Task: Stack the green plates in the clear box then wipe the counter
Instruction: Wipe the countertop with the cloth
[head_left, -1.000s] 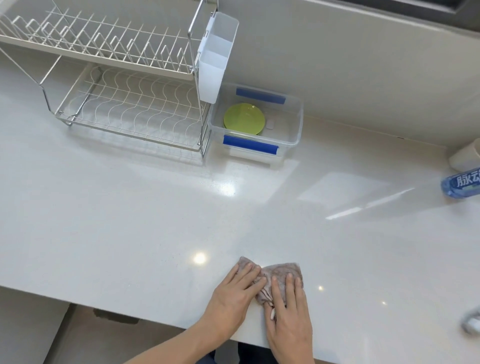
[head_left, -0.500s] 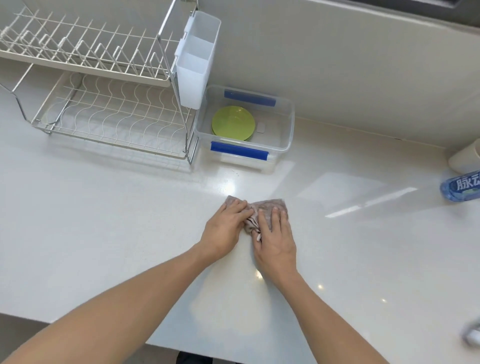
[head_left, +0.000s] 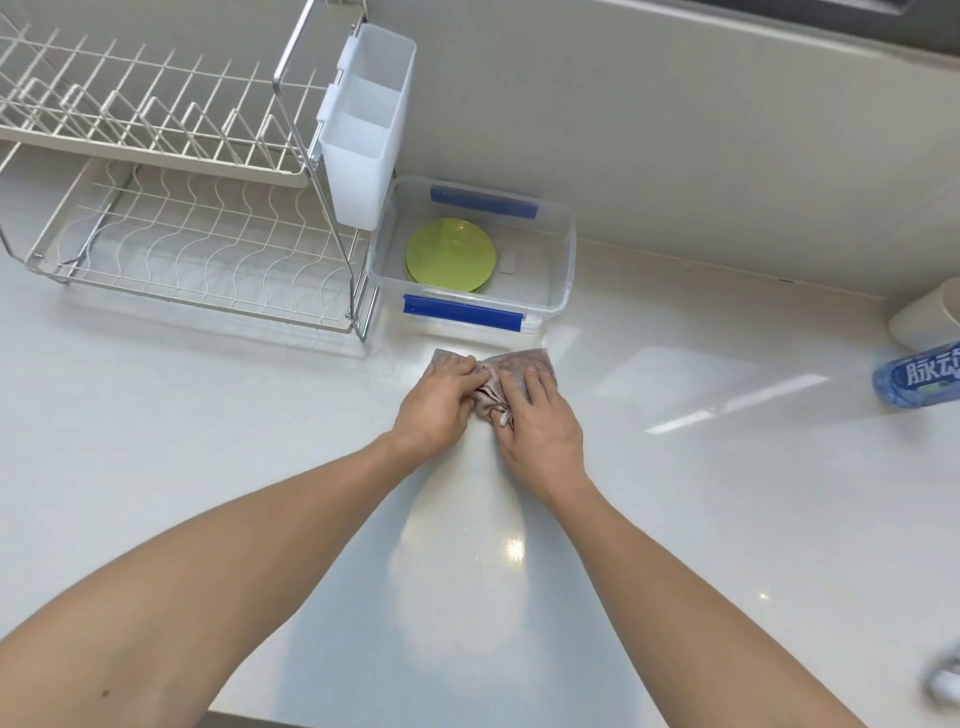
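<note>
Now, bunched grey cloth (head_left: 519, 366), hands pressing, green plates (head_left: 450, 255) stacked

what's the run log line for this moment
step: wiping counter | both hands flat on cloth | plates in box

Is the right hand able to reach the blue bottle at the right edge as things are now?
Probably yes. Bare counter lies between the right hand and the blue bottle; nothing stands in the way. The hand must first leave the cloth.
</note>
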